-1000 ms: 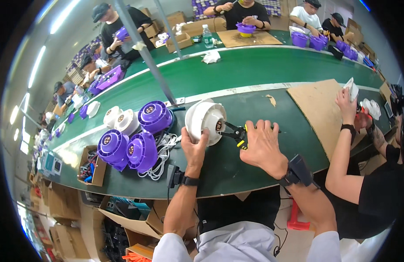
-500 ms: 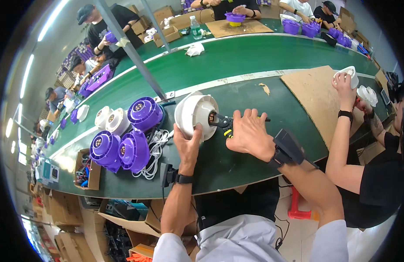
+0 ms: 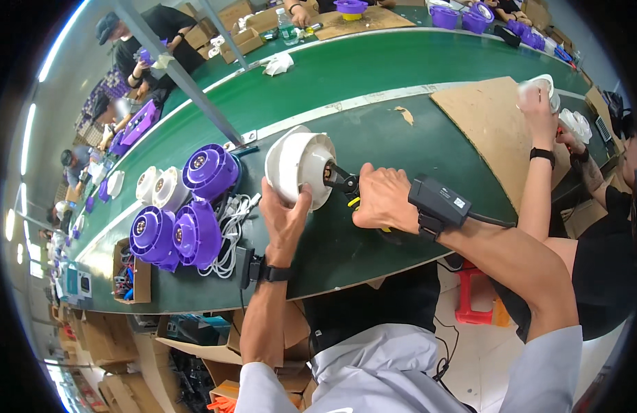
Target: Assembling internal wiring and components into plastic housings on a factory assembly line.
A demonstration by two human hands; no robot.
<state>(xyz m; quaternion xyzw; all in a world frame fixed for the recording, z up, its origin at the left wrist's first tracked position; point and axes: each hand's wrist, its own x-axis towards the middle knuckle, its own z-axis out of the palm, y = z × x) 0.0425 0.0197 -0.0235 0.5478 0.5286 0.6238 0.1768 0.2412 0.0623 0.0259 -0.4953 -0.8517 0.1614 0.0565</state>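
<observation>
Hands at work over a green table (image 3: 429,138). Left hand (image 3: 285,219) cups the lower rim of a white round housing (image 3: 298,165), fingers spread against it. Right hand (image 3: 382,201) is closed around a black and yellow tool (image 3: 342,183), its tip at the housing's centre. Purple housings (image 3: 188,213) and white cables (image 3: 232,224) lie just left. Cardboard sheet (image 3: 484,131) lies to the right.
</observation>
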